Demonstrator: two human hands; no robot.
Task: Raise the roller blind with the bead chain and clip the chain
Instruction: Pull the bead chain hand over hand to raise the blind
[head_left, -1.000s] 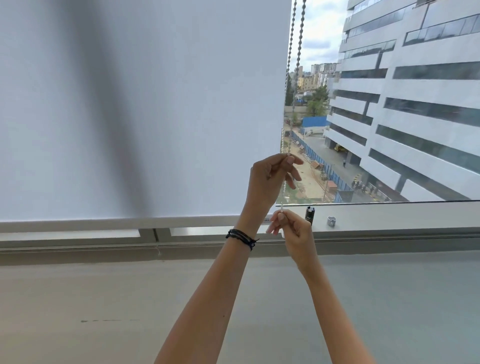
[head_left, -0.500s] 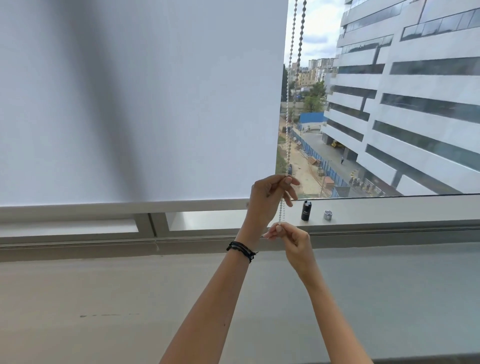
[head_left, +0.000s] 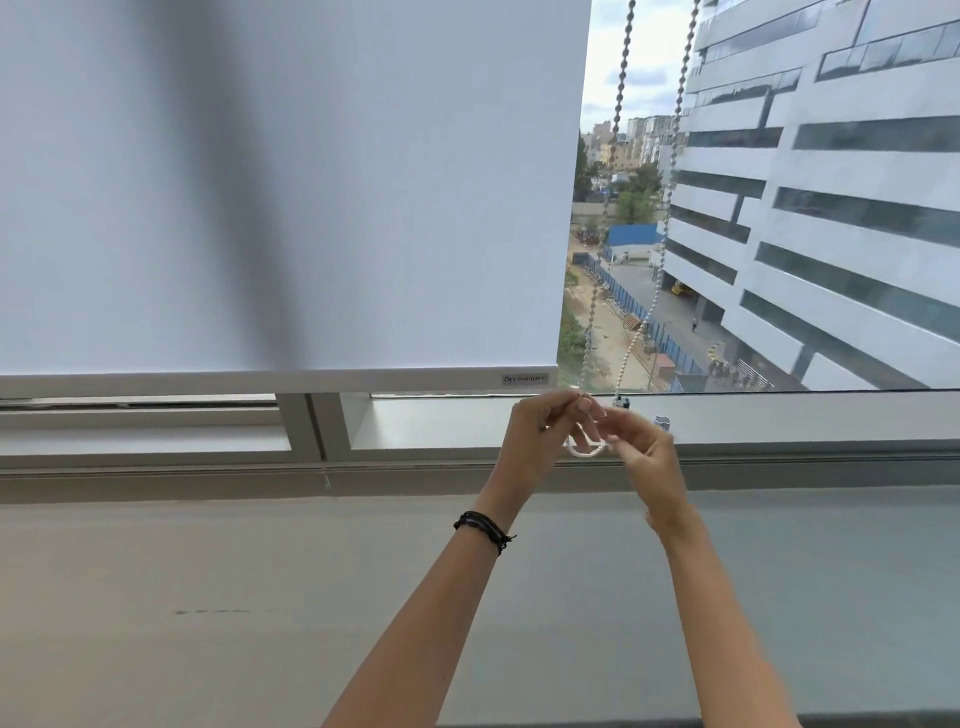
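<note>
A white roller blind (head_left: 291, 182) covers the left part of the window; its bottom bar (head_left: 280, 382) hangs a little above the sill. The white bead chain (head_left: 618, 104) drops in two strands just right of the blind, and its bottom loop (head_left: 584, 451) curls between my hands. My left hand (head_left: 540, 436), with a black bracelet on the wrist, pinches the left strand near its lower end. My right hand (head_left: 644, 457) is closed around the loop's right side. A small black clip (head_left: 622, 401) sits on the sill behind my fingers, partly hidden.
A small silver piece (head_left: 662, 421) stands on the window sill (head_left: 415, 426) to the right of my hands. A wide grey ledge (head_left: 208, 597) lies between me and the window. Through the glass I see an office building and a street.
The blind's bottom bar has risen a little from the sill. Both hands moved down along the chain and now meet at the chain's bottom loop.
</note>
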